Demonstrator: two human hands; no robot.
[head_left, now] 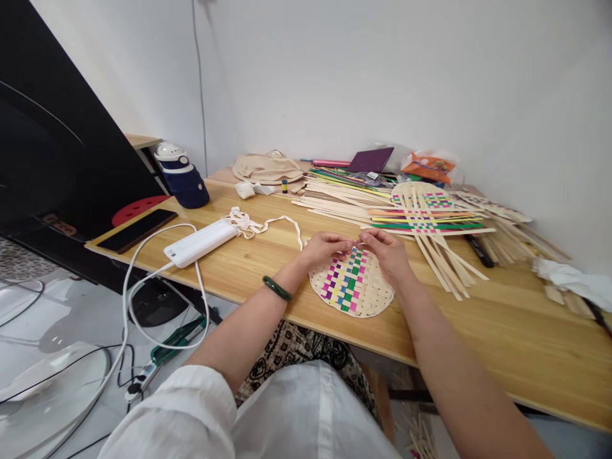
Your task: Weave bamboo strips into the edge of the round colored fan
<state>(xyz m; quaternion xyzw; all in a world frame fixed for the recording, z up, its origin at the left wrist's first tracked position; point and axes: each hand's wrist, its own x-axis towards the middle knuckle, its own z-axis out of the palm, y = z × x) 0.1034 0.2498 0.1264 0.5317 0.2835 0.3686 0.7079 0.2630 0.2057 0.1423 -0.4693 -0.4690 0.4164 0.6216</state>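
A round woven mat (359, 287) of pale strips lies near the table's front edge, with pink, purple, green, blue and yellow checks across its left and middle. My left hand (325, 248) is closed at its far edge, thumb and fingers pinching the rim. Close beside it, my right hand (386, 250) is pinched over the same edge; whatever is between its fingertips is too small to make out. A cream ribbon (287, 220) trails over the table to the mat's left rim, where my left hand partly hides it.
Behind lie loose bamboo-like strips (335, 199) and a part-woven piece (423, 220) with long loose ends. To the left are a white power strip (201, 242), a phone-like black slab (138, 231) and a blue bottle (184, 178). Crumpled white tissue (574, 280) sits right.
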